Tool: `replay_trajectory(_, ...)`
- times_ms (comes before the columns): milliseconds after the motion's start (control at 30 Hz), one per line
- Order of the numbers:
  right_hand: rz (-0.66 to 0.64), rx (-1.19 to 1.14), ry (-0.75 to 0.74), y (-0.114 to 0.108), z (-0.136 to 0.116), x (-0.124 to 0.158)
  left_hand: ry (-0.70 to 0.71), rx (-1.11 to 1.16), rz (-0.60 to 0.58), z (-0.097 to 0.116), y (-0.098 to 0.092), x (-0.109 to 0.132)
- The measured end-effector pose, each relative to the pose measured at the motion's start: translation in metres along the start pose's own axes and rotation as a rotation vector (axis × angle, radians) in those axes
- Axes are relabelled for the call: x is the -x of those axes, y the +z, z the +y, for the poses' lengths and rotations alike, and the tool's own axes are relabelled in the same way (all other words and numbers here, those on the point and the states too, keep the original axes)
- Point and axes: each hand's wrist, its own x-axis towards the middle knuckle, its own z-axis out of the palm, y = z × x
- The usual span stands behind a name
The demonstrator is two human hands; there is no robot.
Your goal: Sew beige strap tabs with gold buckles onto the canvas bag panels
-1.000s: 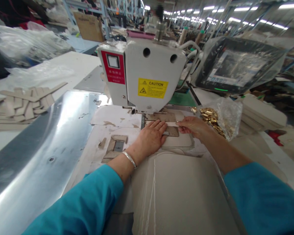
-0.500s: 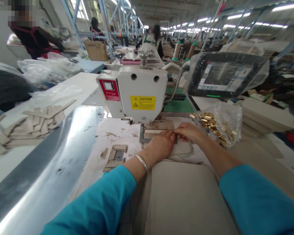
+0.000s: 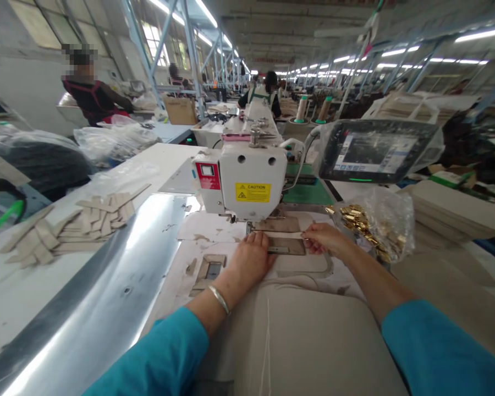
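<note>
The grey-white sewing machine head (image 3: 253, 165) stands directly beyond both hands, with the plastic-wrapped control screen (image 3: 367, 151) to its right. Below the head, a beige panel (image 3: 301, 265) lies flat, with brown clamp plates (image 3: 284, 247) over part of it.

The left hand (image 3: 251, 258) lies palm down, fingers side by side and extended, fingertips at the strip's left part. The right hand (image 3: 325, 239) pinches the right end of the pale narrow strip (image 3: 286, 235) between thumb and fingers. From that pinch the strip runs left, its long axis roughly side to side, between the plates and toward the needle area. The left hand is nearer the needle area; the strip's far end is probably under its fingertips, though they hide it.

The yellow label (image 3: 253, 193) reads "CAUTION", its finer lines illegible; the smaller red label (image 3: 207, 177) has writing too small to read.
</note>
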Motion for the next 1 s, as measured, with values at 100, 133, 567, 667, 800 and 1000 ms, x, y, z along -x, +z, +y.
replay_trajectory(100,-0.011,0.07,-0.006,-0.002,0.0,-0.003,0.023,0.008,0.026,-0.013,0.002,0.009)
replay_trajectory(133,-0.008,0.097,-0.011,-0.002,0.0,-0.004,0.031,0.015,0.034,-0.015,0.005,0.011)
replay_trajectory(567,0.032,0.159,-0.013,-0.002,-0.001,-0.012,0.071,0.021,0.023,-0.017,0.007,0.012)
replay_trajectory(667,0.04,0.174,-0.013,0.006,-0.008,-0.011,0.028,0.036,-0.031,-0.022,-0.002,0.011)
replay_trajectory(800,0.042,0.191,0.002,0.022,-0.02,-0.008,-0.005,0.048,-0.085,-0.035,-0.012,0.013)
replay_trajectory(1000,0.026,0.193,0.011,0.046,-0.036,-0.007,-0.057,0.042,-0.111,-0.057,-0.022,0.023)
